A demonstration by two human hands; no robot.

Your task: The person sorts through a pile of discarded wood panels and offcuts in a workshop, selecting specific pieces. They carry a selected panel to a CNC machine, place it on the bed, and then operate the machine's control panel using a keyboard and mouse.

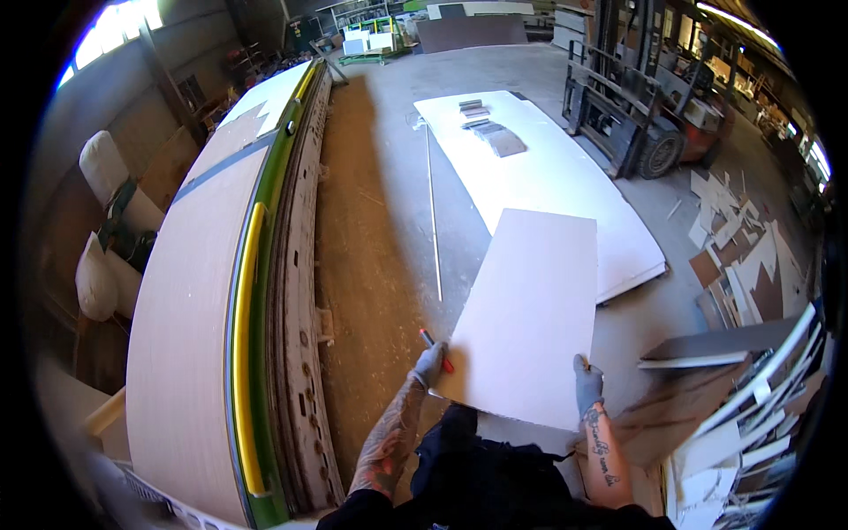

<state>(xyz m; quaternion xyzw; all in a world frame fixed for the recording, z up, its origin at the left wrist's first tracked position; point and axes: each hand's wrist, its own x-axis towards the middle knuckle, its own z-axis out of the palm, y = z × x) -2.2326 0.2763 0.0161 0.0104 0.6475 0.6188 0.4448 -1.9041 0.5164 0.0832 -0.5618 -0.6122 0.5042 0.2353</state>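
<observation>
A large pale, flat panel (pixel 530 327) is held up in front of me between both hands. My left hand (pixel 430 364), in a grey glove, is closed on its near left corner. A red and dark pen-like tool (pixel 447 362) also sticks out from that hand; its exact kind is hard to make out. My right hand (pixel 588 384), gloved in grey too, grips the panel's right edge close to the near corner. Behind the panel, a stack of white sheets (pixel 618 238) lies low on the floor, partly covered by it. Several small grey strips and pieces (pixel 499 139) rest on that stack.
To my left runs a long machine bed (pixel 190 291) with a yellow rail (pixel 250 353) and green side. A forklift (pixel 649 110) stands at the far right. Offcuts (pixel 742 256) and white strips (pixel 751 450) are heaped at right. A thin rod (pixel 434 216) lies beside the stack.
</observation>
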